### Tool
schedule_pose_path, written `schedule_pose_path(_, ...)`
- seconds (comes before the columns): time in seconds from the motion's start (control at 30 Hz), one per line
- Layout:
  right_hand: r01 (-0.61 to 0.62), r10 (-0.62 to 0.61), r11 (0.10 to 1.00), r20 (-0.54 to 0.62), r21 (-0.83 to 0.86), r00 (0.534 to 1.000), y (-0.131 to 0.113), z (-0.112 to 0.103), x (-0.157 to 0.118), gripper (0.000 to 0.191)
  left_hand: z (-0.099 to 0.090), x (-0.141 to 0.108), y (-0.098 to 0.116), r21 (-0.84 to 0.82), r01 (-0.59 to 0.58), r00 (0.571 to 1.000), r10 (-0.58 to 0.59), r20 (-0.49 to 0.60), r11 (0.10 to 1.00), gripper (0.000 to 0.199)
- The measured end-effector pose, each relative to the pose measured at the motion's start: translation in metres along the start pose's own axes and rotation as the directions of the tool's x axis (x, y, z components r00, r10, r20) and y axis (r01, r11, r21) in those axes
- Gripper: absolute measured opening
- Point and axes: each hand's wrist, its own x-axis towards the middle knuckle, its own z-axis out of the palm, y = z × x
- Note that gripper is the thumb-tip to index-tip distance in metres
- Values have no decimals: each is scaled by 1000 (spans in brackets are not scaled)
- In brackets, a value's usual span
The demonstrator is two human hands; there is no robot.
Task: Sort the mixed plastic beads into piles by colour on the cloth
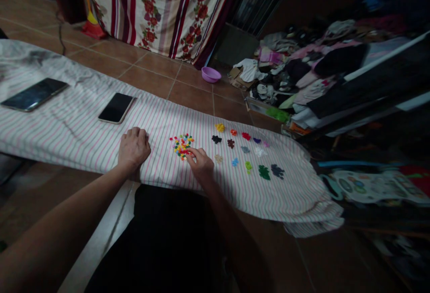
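A mixed pile of tiny coloured pieces (180,144), too small to name, lies on the striped cloth (161,127). At its right edge my right hand (202,165) has thumb and forefinger pinched together; what sits between the fingertips is too small to make out. My left hand (134,146) rests on the cloth left of the pile, fingers curled into a loose fist. Single-colour clusters spread out to the right, among them yellow pieces (219,127), black pieces (217,139), red pieces (246,136), light blue pieces (234,162), dark green pieces (264,172) and dark grey pieces (277,171).
A phone (116,108) lies beyond my left hand, with a larger dark-screened device (35,94) farther left. Past the cloth's far edge, a purple basin (211,75) stands on the tiled floor. Heaped clothes (302,55) fill the back right. A floral curtain (161,10) hangs behind.
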Motion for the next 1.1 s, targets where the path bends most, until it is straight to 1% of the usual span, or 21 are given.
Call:
schedule_pose_path(0.17, -9, 10, 999, -28, 33, 1000, -5, -2, -1, 16, 0, 0, 0, 12, -1, 1000, 1, -1, 1000, 31)
schedule_pose_path(0.37, -34, 36, 998, -48, 56, 998, -9, -4, -2, 17, -1, 0, 0, 14, -4, 1000, 4, -1, 1000, 28)
schedule_pose_path(0.47, -42, 46, 997, -45, 66, 998, -8, -4, -3, 15, -3, -1, 1, 24, -3, 1000, 3, 9, 1000, 28)
schedule_pose_path(0.63, -21, 26, 995, -50, 103, 998, -8, -5, -3, 12, -6, -1, 3, 47, 1, 1000, -1, 16, 999, 29)
schedule_pose_path(0.8, -7, 25, 989, -116, 151, 993, -12, -7, -3, 11, -6, 0, 4, 13, 7, 1000, -7, 14, 1000, 30)
schedule_pose_path(0.93, -42, 82, 975, -179, 216, 980, -11, -5, -3, 10, -7, 0, 4, 46, -1, 1000, 1, 6, 999, 29)
schedule_pose_path(1.1, -122, 187, 951, -217, 283, 958, -8, -4, -4, 10, -10, -1, 6, 66, -16, 1000, 15, 11, 998, 28)
